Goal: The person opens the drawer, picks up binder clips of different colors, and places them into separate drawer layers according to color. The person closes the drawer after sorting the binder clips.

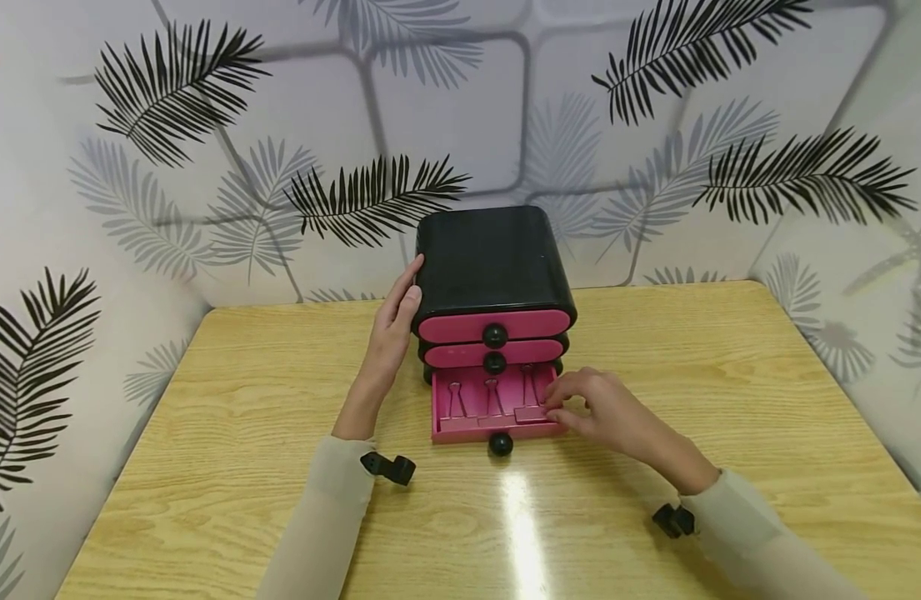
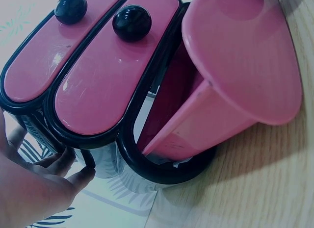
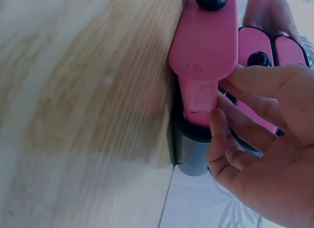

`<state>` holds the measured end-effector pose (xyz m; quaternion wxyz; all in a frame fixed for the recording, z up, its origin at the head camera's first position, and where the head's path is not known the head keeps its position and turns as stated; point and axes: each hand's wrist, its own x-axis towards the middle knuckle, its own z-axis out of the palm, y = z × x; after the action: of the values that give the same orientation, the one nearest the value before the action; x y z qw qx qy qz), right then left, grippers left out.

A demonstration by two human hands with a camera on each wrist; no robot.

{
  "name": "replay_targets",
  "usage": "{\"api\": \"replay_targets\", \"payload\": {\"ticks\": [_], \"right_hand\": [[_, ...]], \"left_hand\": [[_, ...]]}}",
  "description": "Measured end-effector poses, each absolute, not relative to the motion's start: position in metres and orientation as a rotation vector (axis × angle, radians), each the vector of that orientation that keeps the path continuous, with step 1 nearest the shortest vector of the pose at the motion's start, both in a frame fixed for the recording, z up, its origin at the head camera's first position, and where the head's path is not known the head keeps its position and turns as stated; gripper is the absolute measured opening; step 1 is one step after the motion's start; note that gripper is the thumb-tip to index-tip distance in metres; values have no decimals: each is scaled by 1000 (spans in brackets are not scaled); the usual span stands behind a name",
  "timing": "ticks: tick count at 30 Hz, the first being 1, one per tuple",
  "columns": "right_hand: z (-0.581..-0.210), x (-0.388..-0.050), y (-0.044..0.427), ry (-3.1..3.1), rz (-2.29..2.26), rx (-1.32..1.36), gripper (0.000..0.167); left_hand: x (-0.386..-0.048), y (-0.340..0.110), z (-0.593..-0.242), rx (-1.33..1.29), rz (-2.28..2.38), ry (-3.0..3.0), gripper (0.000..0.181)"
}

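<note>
A small black chest of drawers [image 1: 490, 258] with pink drawer fronts stands on the table, its bottom drawer [image 1: 460, 435] pulled out. Inside that drawer lie a left binder clip [image 1: 457, 422], a middle binder clip [image 1: 494, 420] and a right binder clip [image 1: 530, 414], all pink with wire handles. The right clip sits a little higher than the others. My right hand [image 1: 603, 412] reaches over the drawer's right wall and pinches the right clip's end between thumb and fingers. My left hand [image 1: 391, 333] rests along the chest's left side, fingers extended. In the right wrist view, the drawer hides my right fingertips.
Two drawers above are closed, with black round knobs: a top knob [image 1: 494, 336] and a middle knob [image 1: 494, 363]. The wooden table [image 1: 280, 467] backs onto a wall [image 1: 445, 117] with a leaf pattern. Black straps with camera mounts circle both sleeves.
</note>
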<state>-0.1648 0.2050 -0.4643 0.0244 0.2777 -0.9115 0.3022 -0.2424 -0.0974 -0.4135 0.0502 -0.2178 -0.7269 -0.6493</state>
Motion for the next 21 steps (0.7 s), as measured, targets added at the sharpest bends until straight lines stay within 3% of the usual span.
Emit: {"api": "replay_targets", "payload": {"ticks": [21], "right_hand": [[-474, -114, 185, -2480, 1427, 548, 18]], "left_hand": [[-243, -95, -416, -666, -1976, -2195, 51]]}}
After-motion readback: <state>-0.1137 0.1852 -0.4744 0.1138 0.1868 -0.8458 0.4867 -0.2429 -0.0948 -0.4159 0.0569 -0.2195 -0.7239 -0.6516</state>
